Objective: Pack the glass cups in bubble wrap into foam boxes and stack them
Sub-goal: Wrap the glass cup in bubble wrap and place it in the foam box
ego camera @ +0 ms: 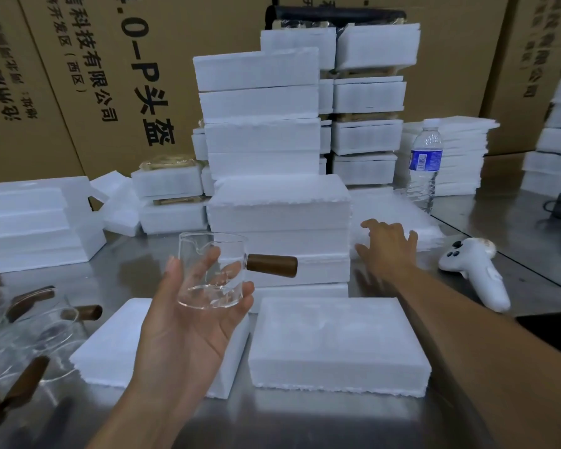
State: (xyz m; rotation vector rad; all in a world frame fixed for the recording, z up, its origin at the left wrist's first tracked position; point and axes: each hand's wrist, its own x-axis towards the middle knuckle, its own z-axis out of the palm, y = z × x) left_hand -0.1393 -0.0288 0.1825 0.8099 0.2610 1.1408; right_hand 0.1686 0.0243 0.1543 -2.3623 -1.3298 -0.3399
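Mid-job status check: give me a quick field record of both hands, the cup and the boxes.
left side: left hand palm up, holds unwrapped glass cup, wooden handle pointing right
right side: right hand open, fingers spread, over wrap sheets; contact unclear
boxes: two foam boxes side by side in front, tall stack behind
waiting: spare cups at far left
other: water bottle, white controller at right
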